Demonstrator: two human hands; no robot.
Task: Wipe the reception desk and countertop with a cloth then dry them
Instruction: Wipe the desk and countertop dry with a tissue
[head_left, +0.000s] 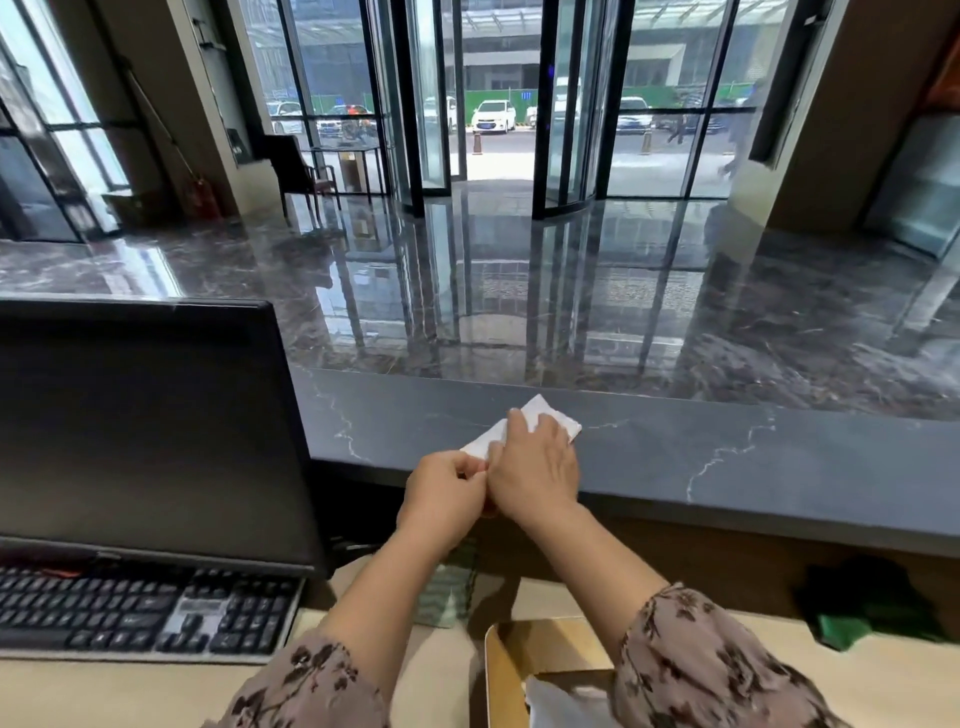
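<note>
Both hands on cloth (541, 409) at mid-frame, on countertop (727, 441).
Flat on top: right hand (535, 467); left hand (447, 493) pinches the lower-left end — long axis runs toward upper right.

A polished dark grey marble floor (519, 301) spreads across the lobby and mirrors the black-framed glass revolving door (498, 104) at the far side. Tall black-framed glass panes (670, 104) flank it and let in bright daylight. Broad beige pillars stand at the left (171, 104) and the right (841, 130). A dark wooden armchair (298, 166) sits near the left pillar, with red fire extinguishers (200, 200) at its base. Outside, a white parked car (493, 115) stands before a green fence (524, 98).
</note>
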